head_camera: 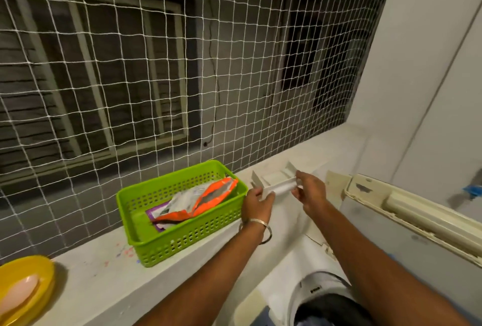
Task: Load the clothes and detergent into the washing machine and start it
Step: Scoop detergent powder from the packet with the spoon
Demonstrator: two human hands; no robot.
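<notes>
Your left hand (257, 201) is gripping the left end of the white detergent drawer (276, 182) | your right hand (310, 192) is pinching its right end | drawer is being held over the ledge (104, 281), just beside the green basket (182, 237)

1. A green basket (182, 224) holding detergent packets (200, 203) blocked the ledge (91, 281) at centre frame.
2. Bare ledge lay open at lower left, between the basket and a yellow bowl (23, 286).
3. White netting (156, 64) closed off the upper frame.
</notes>
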